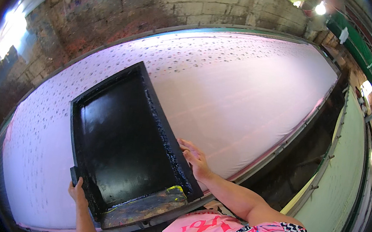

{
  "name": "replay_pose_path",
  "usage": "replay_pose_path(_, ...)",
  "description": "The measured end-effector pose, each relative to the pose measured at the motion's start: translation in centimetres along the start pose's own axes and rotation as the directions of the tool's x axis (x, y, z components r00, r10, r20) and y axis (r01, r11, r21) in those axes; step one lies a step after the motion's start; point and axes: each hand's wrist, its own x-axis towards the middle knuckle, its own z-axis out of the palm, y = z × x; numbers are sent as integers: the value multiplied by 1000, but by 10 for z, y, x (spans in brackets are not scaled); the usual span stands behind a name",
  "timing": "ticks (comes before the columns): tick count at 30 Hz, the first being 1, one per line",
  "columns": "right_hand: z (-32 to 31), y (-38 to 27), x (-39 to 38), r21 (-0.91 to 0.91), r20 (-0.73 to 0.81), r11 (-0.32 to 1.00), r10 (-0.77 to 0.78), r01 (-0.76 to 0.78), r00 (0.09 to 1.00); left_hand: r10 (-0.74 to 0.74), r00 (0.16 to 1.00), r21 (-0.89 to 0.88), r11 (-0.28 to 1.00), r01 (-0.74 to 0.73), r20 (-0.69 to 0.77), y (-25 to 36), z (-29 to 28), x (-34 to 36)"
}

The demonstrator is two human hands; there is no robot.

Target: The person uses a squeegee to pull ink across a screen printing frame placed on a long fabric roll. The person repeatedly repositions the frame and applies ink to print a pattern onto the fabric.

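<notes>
A large black rectangular printing frame (123,143) with a dark, glossy panel and raised sides lies tilted over the near left part of a long table. Thick, wet-looking black ink lines its inner right side. My left hand (78,191) is closed on the frame's lower left edge, by a small black block. At the frame's right side, my right hand (194,159) grips the outer edge, its fingertips partly hidden against it. Beneath lies white-pink cloth (236,107) with rows of small dark marks along its far and left parts.
A stained wooden board (145,211) shows at the frame's near end. On the right, beyond a dark gap (306,150), runs a second long table (339,175) with pale green cloth. A rough block wall (137,15) stands behind; a lit bulb (320,8) hangs at upper right.
</notes>
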Motion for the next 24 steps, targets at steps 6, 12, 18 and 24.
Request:
replay_pose_path(6,-55,-82,22,-112,22,994,3,0,1000,-69,996,-126,989,77,64,47,63,-51)
replay_pose_path(12,-189,-144,56,-226,119,967,-92,117,989,-4,996,-180,984,19,85,88,182,-113)
replay_pose_path(18,-361,-215,95,-375,132,925,-9,58,991,37,999,-154,988,-31,36,105,343,-203)
replay_pose_path(24,-510,-260,101,-451,-61,888,63,-84,996,49,999,-73,996,-49,2,130,483,-317)
